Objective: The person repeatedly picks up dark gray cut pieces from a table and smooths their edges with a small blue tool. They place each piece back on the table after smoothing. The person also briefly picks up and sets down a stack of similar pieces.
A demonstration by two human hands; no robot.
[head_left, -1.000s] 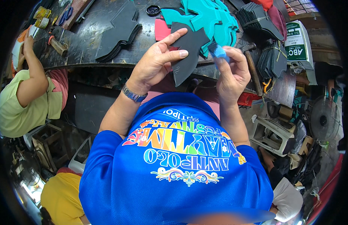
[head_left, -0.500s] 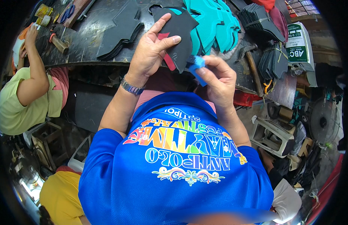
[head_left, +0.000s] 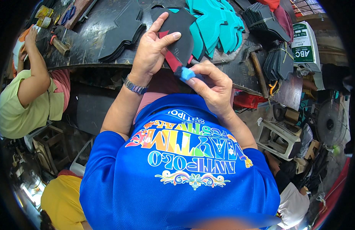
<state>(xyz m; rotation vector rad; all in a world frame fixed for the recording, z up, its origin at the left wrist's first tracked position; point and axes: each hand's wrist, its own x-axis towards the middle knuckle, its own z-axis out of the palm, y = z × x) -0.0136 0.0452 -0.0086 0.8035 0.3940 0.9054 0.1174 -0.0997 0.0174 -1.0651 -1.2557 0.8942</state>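
My left hand (head_left: 154, 48) grips a dark grey cut sheet piece (head_left: 180, 40), thumb and forefinger lying over its face. A red strip (head_left: 172, 61) shows along the piece's near edge, and faint pale marks are on its surface. Between the thumb and fingers of my right hand (head_left: 215, 82) is a small blue sponge-like pad (head_left: 188, 74) with a blackened end. That dark end meets the lower tip of the grey piece. Beyond my left hand, a stack of teal cut pieces (head_left: 214, 27) lies fanned out on the dark worktable (head_left: 83, 42).
Stacked dark cut pieces (head_left: 122, 36) lie left of my hands, tied bundles (head_left: 263, 21) to the right. One hammer (head_left: 258, 67) rests near the right edge, another (head_left: 60, 45) at the left. A co-worker in pale green (head_left: 26, 92) works there. Plastic stools (head_left: 279, 140) stand below.
My right hand has moved left and slightly down, bringing the blue pad to the tip of the grey piece. The grey piece has turned slightly, and more of the red strip shows.
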